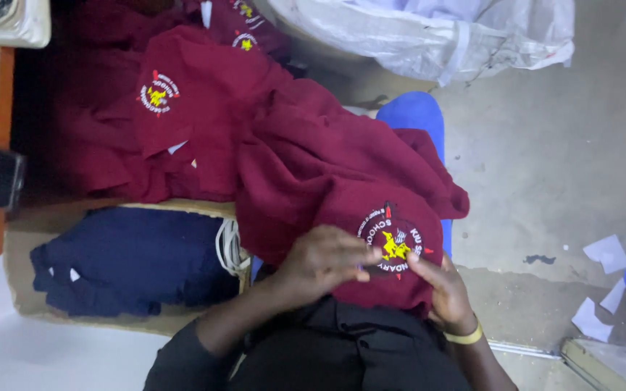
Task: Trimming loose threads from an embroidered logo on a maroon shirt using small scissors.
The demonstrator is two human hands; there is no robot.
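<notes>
Left hand (325, 258) and right hand (440, 289) pinching maroon garment (327, 166) at its round badge (393, 242), on lap.

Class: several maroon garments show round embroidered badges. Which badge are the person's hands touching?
The badge nearest the camera, on the garment over the lap: left hand and right hand pinch its edges. The other badges lie untouched on the pile.

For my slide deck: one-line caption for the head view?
Both hands, left and right, hold a maroon garment at its embroidered badge.

Both hands, left hand (324, 261) and right hand (443, 289), pinch the round embroidered badge (391, 240) on a maroon garment (342, 159).
</notes>
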